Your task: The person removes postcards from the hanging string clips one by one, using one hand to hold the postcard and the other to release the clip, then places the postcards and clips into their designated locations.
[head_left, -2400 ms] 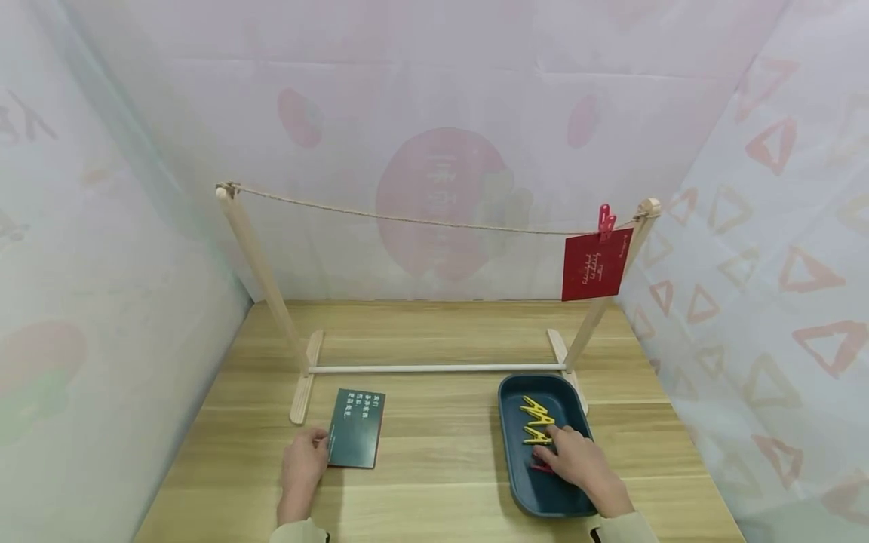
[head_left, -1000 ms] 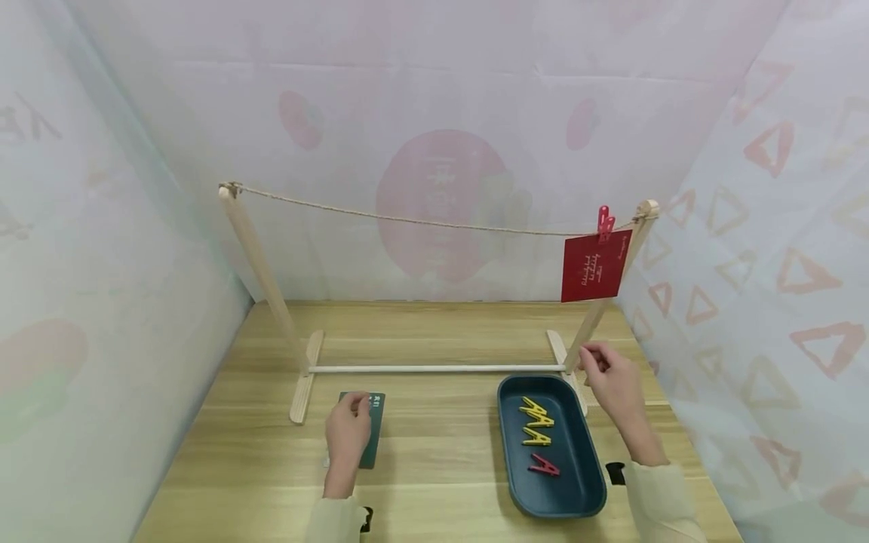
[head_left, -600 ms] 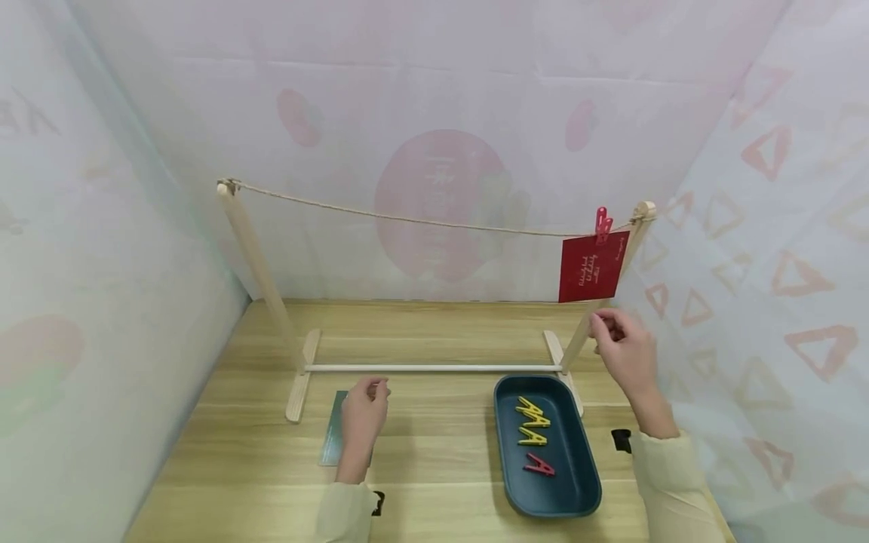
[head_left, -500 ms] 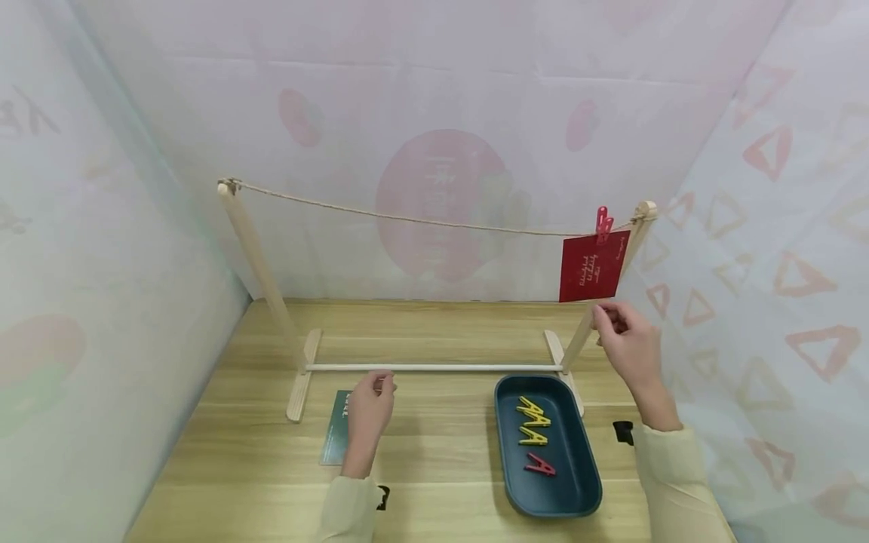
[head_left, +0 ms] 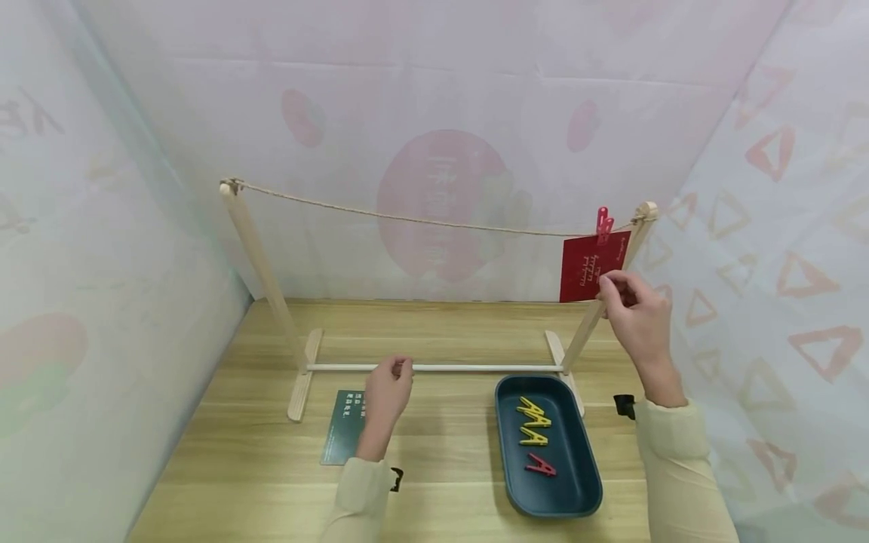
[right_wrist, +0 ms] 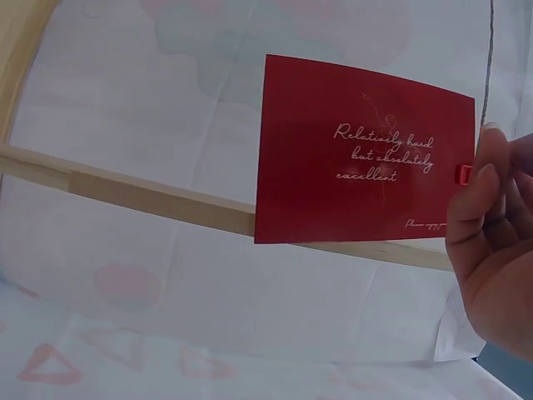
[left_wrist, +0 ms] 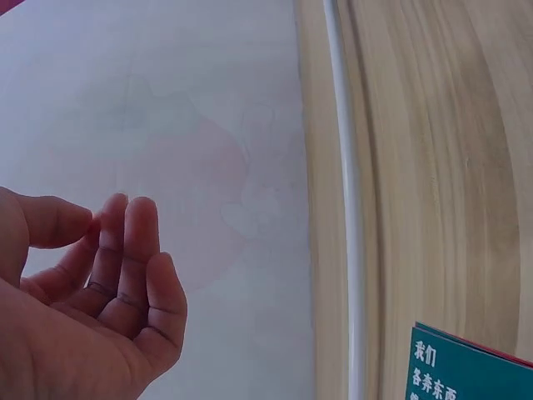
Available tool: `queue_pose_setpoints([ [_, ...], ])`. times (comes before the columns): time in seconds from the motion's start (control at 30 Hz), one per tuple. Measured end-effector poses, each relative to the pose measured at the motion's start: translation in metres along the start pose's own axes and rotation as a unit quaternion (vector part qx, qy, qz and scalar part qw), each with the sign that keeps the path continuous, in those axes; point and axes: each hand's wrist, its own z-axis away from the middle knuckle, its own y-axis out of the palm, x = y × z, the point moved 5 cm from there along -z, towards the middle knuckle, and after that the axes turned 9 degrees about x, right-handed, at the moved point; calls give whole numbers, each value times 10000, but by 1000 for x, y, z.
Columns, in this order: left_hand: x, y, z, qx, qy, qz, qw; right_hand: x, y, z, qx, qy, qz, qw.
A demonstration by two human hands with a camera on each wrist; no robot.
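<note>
My left hand (head_left: 389,386) is raised over the wooden table, to the right of a dark green card (head_left: 339,437) with white writing that lies flat. In the left wrist view its fingers are loosely bent, with nothing seen between them. A red card (head_left: 580,268) hangs from the twine (head_left: 421,220) by a red clothespin (head_left: 602,222) near the right post. My right hand (head_left: 638,313) is up by this card, overlapping its lower right part in the head view. In the right wrist view its loosely bent fingers are beside the pinned edge, and no object shows in them.
A dark blue tray (head_left: 516,494) at the right holds yellow clothespins (head_left: 534,436) and a red one. The twine runs between a left wooden post (head_left: 261,264) and a right post (head_left: 585,332). A white rod (head_left: 475,368) joins their feet. Cloth walls surround the table.
My right hand has left the tray and risen to the hanging red card. My left hand has moved off the green card, up and to the right. The clothespins stay in the tray.
</note>
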Motion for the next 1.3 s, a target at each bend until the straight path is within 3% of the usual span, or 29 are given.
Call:
queue_pose_setpoints([
  [0.33, -22, 12, -5, 28, 404, -184, 9990, 7, -13, -26, -194, 106, 164, 9996],
  [0.5, -36, 24, -8, 95, 668, -122, 9976, 29, -23, -45, -383, 160, -12, 9991],
  [0.6, -48, 32, -9, 147, 775, -78, 9969, 43, -31, -54, -495, 143, -85, 9986],
  [0.77, -70, 45, -11, 307, 971, -71, 9948, 47, -42, -62, -526, 190, 89, 9984],
  [1.0, -92, 55, -16, 475, 1222, -15, 9914, 17, -37, -73, 191, 721, 162, 9971],
  [1.13, -106, 60, -19, 557, 1432, 33, 9881, 14, -30, -84, 620, 984, 72, 9932],
  [1.3, -129, 69, -19, 688, 1715, 137, 9827, 14, -22, -94, 931, 974, -34, 9909],
])
